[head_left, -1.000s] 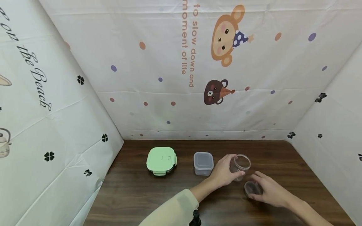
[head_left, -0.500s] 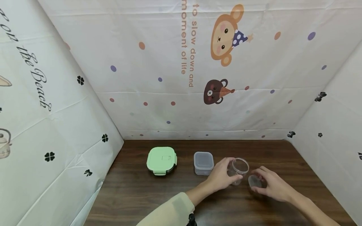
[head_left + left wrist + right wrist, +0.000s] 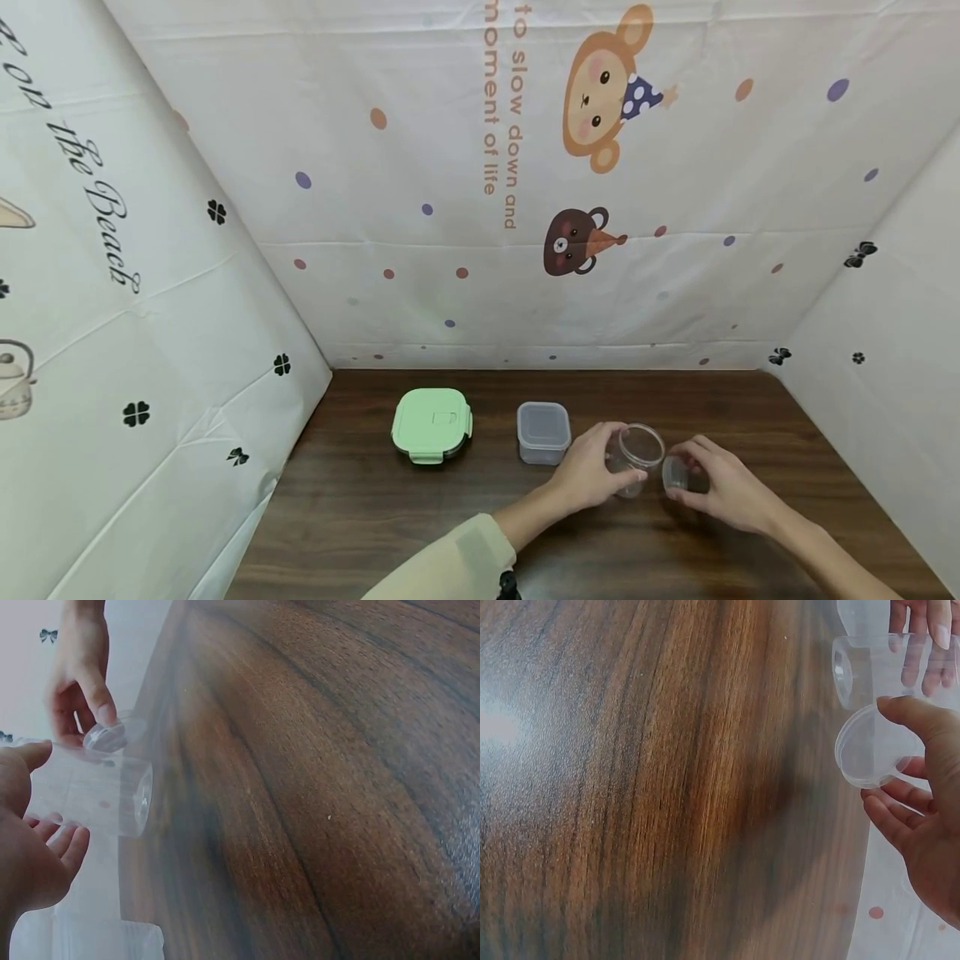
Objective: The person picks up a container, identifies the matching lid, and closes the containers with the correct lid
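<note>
A clear, round plastic jar (image 3: 640,446) with an uncovered mouth is gripped from its left side by my left hand (image 3: 590,471), thumb and fingers around the wall. In the left wrist view the jar (image 3: 97,791) lies across the hand's grasp, its clear base facing the table side. Just right of it, my right hand (image 3: 723,487) pinches a round translucent lid (image 3: 675,473) by its rim, tilted on edge. The right wrist view has this lid (image 3: 874,750) between thumb and fingers, close beside the jar (image 3: 870,671).
Left of the jar stands a small square translucent container (image 3: 543,433) with a lid. Farther left sits a green-lidded lunch box (image 3: 431,423). Printed white cloth (image 3: 450,192) walls off the back and sides of the brown wooden table (image 3: 375,517).
The right hand has raised the lid from lower down and brought it beside the jar, turning it on edge. The left hand has drawn the jar slightly nearer the person.
</note>
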{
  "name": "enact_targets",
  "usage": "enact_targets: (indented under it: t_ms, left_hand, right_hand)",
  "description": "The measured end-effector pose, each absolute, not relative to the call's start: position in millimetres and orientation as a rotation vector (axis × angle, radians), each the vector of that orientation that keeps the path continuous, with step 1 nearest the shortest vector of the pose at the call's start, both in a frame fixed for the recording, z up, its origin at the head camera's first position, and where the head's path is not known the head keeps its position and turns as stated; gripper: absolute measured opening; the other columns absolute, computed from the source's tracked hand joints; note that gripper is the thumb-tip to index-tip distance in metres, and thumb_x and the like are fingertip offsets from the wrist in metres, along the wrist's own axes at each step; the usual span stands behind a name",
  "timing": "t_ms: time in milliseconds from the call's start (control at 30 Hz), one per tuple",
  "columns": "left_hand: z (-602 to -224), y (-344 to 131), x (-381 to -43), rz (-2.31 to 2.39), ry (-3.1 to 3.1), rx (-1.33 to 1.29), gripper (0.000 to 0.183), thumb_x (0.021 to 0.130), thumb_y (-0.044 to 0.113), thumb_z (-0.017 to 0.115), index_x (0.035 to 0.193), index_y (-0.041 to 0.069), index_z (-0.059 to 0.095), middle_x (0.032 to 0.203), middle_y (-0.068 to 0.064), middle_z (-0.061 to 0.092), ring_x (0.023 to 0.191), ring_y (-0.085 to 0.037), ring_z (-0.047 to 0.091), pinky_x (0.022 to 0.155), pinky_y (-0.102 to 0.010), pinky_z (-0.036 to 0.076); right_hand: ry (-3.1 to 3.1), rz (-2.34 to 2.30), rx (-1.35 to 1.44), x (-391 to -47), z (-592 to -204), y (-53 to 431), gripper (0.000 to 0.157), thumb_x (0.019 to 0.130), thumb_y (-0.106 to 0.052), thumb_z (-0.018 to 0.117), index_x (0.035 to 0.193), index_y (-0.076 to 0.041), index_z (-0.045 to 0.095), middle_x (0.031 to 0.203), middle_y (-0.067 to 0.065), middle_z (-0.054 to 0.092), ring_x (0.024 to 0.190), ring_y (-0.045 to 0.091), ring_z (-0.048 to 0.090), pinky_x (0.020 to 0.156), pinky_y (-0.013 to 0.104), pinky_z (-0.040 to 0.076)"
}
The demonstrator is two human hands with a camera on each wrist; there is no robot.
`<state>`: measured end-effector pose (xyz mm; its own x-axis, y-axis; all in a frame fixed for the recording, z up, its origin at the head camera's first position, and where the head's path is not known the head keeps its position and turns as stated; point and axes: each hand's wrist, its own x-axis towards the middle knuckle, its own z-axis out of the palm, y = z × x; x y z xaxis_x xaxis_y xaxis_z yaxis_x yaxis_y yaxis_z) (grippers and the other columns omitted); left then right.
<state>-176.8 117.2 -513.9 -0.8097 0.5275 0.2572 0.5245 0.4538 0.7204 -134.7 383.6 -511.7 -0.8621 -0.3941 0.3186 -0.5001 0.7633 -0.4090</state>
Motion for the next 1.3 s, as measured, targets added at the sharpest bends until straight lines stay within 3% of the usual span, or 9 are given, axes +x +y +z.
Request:
enact_targets:
  t_ms: [367, 633, 733, 933, 1133, 1300]
  left_hand:
    - [-518, 116, -177, 1.313, 2.691, 0.958, 0.064, 0.092, 0.041, 0.085, 0.143, 0.013, 0.058, 0.132, 0.001, 0.066, 0.108, 0.000, 0.063, 0.086, -0.006, 0.046]
    - [-521, 115, -177, 1.328, 2.681, 0.955, 0.065, 0.092, 0.040, 0.085, 0.144, 0.013, 0.057, 0.133, -0.001, 0.066, 0.107, 0.000, 0.063, 0.086, -0.007, 0.047]
    - [-520, 114, -177, 1.324, 2.680, 0.942, 0.065, 0.092, 0.040, 0.085, 0.144, 0.013, 0.057, 0.133, -0.001, 0.066, 0.107, -0.002, 0.065, 0.085, -0.008, 0.049]
    - [-520, 112, -179, 1.360, 2.648, 0.911, 0.066, 0.093, 0.039, 0.085, 0.146, 0.012, 0.057, 0.135, -0.002, 0.065, 0.108, -0.003, 0.064, 0.087, -0.010, 0.049]
    - [-521, 112, -180, 1.362, 2.635, 0.904, 0.065, 0.094, 0.038, 0.084, 0.146, 0.010, 0.056, 0.135, -0.003, 0.065, 0.111, -0.003, 0.063, 0.089, -0.011, 0.050]
    - [-522, 112, -181, 1.344, 2.633, 0.892, 0.067, 0.094, 0.041, 0.083, 0.147, 0.011, 0.055, 0.137, -0.002, 0.064, 0.112, -0.003, 0.063, 0.089, -0.011, 0.050]
  right_hand:
    - [-2.702, 0.703, 0.671, -138, -503, 383, 0.053, 0.077, -0.026, 0.098, 0.116, -0.009, 0.066, 0.107, -0.007, 0.061, 0.089, 0.014, 0.066, 0.071, 0.034, 0.060]
    - [-2.672, 0.726, 0.660, -139, -495, 383, 0.059, 0.080, -0.024, 0.096, 0.129, -0.012, 0.066, 0.111, -0.008, 0.060, 0.093, 0.023, 0.073, 0.075, 0.040, 0.063]
    - [-2.648, 0.731, 0.646, -141, -493, 383, 0.057, 0.079, -0.023, 0.097, 0.126, -0.014, 0.067, 0.111, -0.008, 0.061, 0.093, 0.021, 0.072, 0.079, 0.035, 0.063]
    - [-2.608, 0.771, 0.619, -144, -491, 384, 0.057, 0.078, -0.017, 0.097, 0.125, -0.009, 0.066, 0.113, -0.003, 0.064, 0.097, 0.011, 0.069, 0.086, 0.010, 0.051]
    - [-2.599, 0.863, 0.554, -145, -488, 385, 0.057, 0.079, -0.011, 0.095, 0.126, -0.003, 0.064, 0.110, 0.003, 0.068, 0.097, 0.004, 0.066, 0.084, 0.010, 0.052]
    - [-2.624, 0.928, 0.443, -145, -482, 385, 0.055, 0.081, -0.017, 0.095, 0.125, -0.006, 0.064, 0.110, 0.005, 0.071, 0.098, 0.000, 0.065, 0.084, 0.007, 0.049]
